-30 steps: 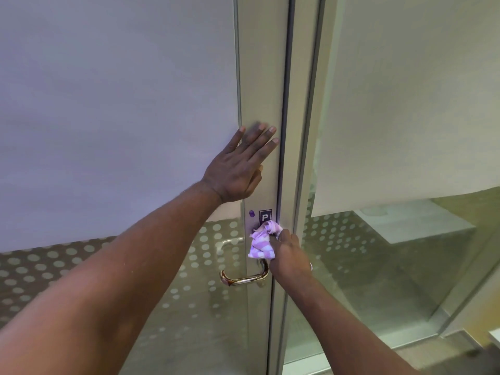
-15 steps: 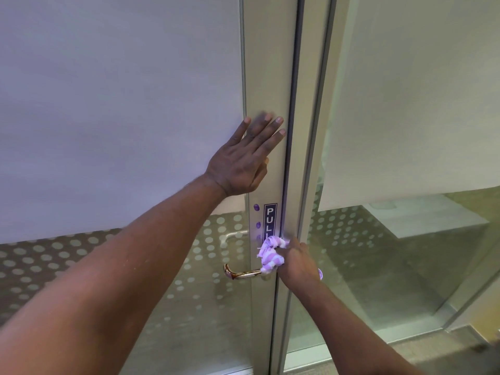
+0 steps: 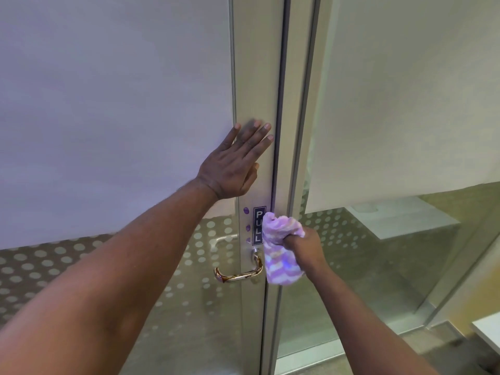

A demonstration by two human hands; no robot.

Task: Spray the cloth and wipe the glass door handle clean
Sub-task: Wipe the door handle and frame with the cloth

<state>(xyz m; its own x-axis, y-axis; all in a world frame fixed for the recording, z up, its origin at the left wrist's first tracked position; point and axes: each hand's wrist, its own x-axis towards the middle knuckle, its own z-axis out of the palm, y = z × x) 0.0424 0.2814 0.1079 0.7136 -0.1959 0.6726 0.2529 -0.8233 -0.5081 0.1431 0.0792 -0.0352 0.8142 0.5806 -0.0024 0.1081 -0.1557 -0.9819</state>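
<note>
A shiny metal lever handle (image 3: 238, 274) sticks out to the left from the door's pale metal stile (image 3: 257, 77). My right hand (image 3: 304, 250) grips a bunched purple and white cloth (image 3: 280, 250) just right of the handle's base, against the stile's edge. The cloth covers part of a dark PULL sign (image 3: 258, 226). My left hand (image 3: 235, 163) presses flat on the stile above the sign, fingers straight and spread. No spray bottle is in view.
The door's glass (image 3: 108, 104) is frosted above and dotted with white circles lower down. A fixed glass panel (image 3: 392, 253) stands to the right of the door gap. A white surface edge (image 3: 487, 331) shows at the lower right.
My right hand has pulled the cloth off the handle's base and up to the right, so the bunch hangs larger beside the stile. The left hand stays flat on the door.
</note>
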